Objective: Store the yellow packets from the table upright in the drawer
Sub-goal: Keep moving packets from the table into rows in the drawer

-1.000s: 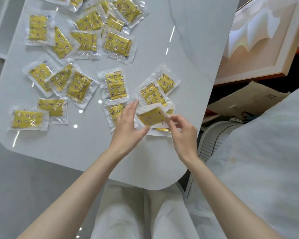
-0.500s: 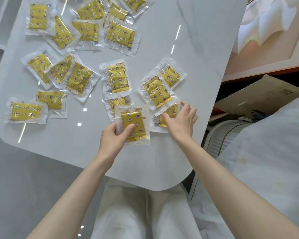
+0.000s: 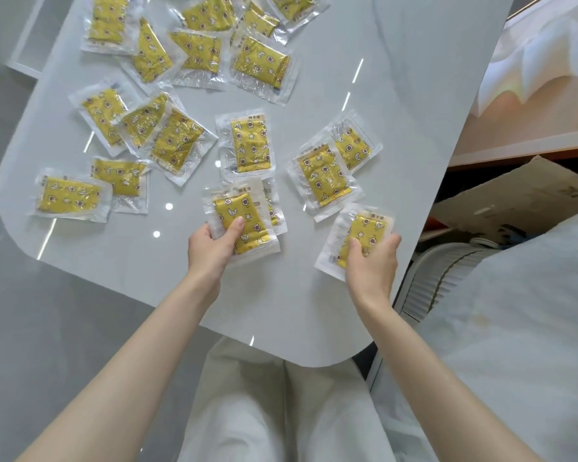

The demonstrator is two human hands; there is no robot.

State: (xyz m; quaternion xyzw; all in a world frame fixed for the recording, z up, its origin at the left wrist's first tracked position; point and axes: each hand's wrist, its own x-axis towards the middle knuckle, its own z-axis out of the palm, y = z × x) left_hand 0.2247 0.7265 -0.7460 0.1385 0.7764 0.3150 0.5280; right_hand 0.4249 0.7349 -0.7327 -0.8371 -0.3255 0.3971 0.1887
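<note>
Yellow packets [image 3: 249,145], star-and-moon printed pouches sealed in clear plastic, lie flat and scattered across the desk [image 3: 397,95], several overlapping. Toward the desk's near edge, the left hand [image 3: 211,248] grips the left packet [image 3: 237,218] and the right hand [image 3: 371,265] grips the right packet [image 3: 367,228].

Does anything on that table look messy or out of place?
The yellow packets lie scattered flat on the white table at all angles, several overlapping. None looks torn or spilled. The left hand and right hand each grip one packet.
</note>
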